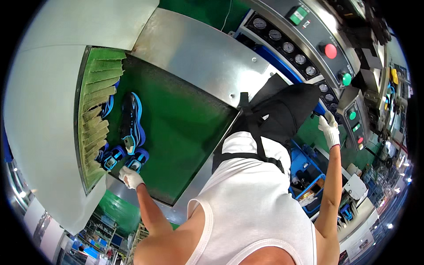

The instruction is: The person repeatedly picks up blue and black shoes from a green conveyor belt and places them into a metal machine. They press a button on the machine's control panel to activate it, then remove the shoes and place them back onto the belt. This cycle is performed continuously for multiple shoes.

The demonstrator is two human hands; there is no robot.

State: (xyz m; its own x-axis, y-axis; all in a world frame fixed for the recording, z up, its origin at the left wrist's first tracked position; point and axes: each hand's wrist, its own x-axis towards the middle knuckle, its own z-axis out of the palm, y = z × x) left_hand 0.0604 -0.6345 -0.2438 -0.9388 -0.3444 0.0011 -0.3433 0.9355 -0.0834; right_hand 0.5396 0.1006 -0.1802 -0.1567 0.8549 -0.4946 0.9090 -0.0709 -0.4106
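Observation:
My left hand, in a white knitted glove, is at the near end of a black shoe with a blue sole; its fingers are curled and seem to grip that end. A longer black and blue shoe lies on the green conveyor belt just beyond. Beside them is another shoe, close to the green strip curtain, which partly hides more shoes. My right hand, gloved too, is held out at my right with nothing in it, fingers apart, near a small control box.
A grey machine panel carries round gauges, a red button and a green button. Pale machine housing flanks the belt at left. A blue crate with items stands below my right arm.

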